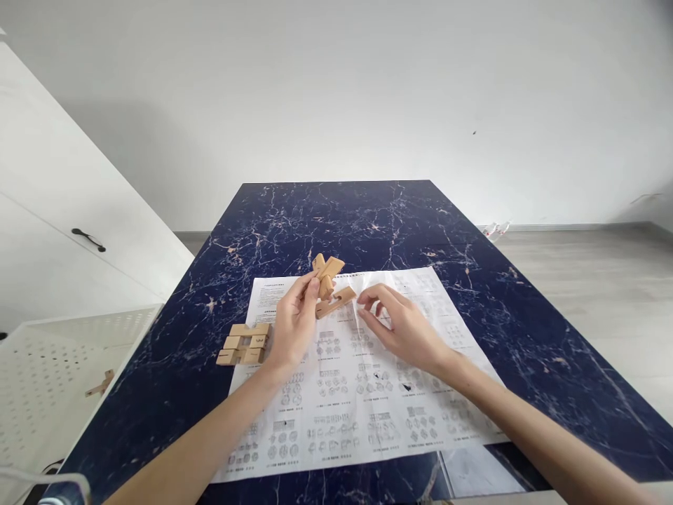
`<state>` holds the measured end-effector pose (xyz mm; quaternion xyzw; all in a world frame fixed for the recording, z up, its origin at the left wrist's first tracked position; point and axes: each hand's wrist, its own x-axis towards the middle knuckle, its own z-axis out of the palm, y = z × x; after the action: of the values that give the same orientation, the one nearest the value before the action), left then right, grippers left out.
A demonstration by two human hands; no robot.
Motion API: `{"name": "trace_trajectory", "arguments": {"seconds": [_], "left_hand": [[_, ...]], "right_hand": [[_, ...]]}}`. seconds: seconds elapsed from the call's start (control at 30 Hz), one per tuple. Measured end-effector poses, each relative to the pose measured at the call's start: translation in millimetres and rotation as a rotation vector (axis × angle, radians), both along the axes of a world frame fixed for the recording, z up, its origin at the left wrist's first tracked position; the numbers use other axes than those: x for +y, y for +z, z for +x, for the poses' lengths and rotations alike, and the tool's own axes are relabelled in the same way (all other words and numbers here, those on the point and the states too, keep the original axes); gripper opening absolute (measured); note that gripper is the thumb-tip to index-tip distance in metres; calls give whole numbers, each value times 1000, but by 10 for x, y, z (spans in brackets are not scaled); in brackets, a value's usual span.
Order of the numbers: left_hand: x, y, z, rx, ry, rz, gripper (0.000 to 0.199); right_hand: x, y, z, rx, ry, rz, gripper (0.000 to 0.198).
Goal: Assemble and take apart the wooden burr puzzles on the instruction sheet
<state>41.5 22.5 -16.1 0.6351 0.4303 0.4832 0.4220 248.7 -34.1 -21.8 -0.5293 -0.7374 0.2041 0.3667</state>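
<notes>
Just off the empty, loosely parted right hand [402, 328], toward nine o'clock, the notched block [339, 301] points two-to-eight, beside the left hand [295, 312] pinching crossed pieces [328, 272].

Feed's bright and pretty even on my end. I see a soft shadow on the wall [336, 91] by the cabinet [57, 175], a dim top right corner, stretched edges. Blocks [331, 267] look fairly crisp, but small print on the sheet [357, 400] is mush.
</notes>
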Motion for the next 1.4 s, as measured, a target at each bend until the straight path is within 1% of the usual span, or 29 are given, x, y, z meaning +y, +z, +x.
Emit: {"name": "trace_trajectory", "arguments": {"seconds": [0.1,0.2,0.33,0.53,0.73,0.83,0.93,1.0,1.03,1.07,1.1,1.17,1.23,1.3,1.4], "left_hand": [[38,-40,-3,-30,-6,-8,36],[59,-58,-8,-53,-12,-19,37],[53,-47,-11,-39,-31,-11,36],[5,-30,10,-16,-48,22,32],[-22,-42,27,25,-65,29,31],[-37,-47,29,58,-79,57,30],[-58,-55,27,114,-80,99,30],[-67,-63,25,160,-63,135,29],[-70,-67,25,180,-53,155,29],[-70,-70,26,194,-43,172,28],[-69,-73,26,202,-34,186,27],[-64,-76,26,206,-28,195,27],[-59,-76,24,203,-28,187,26],[-57,-74,21,202,-31,178,26],[-54,-76,18,206,-34,169,26]], "right_hand": [[174,-19,9,-144,81,128,20],[325,-74,0,-240,137,183,26],[435,-163,-11,-262,158,182,22],[408,-266,10,-257,80,140,11],[333,-345,93,-254,-8,83,11],[328,-333,107,-231,-31,65,17],[327,-268,96,-90,-115,12,24],[324,-204,93,85,-227,-78,31],[321,-171,96,194,-267,-129,35],[319,-139,101,319,-276,-181,37],[316,-111,107,456,-256,-232,39],[311,-66,119,733,-158,-334,38],[305,-36,120,945,-71,-430,35],[296,-12,110,1062,-41,-492,32],[280,16,82,1121,-26,-530,30]]}}
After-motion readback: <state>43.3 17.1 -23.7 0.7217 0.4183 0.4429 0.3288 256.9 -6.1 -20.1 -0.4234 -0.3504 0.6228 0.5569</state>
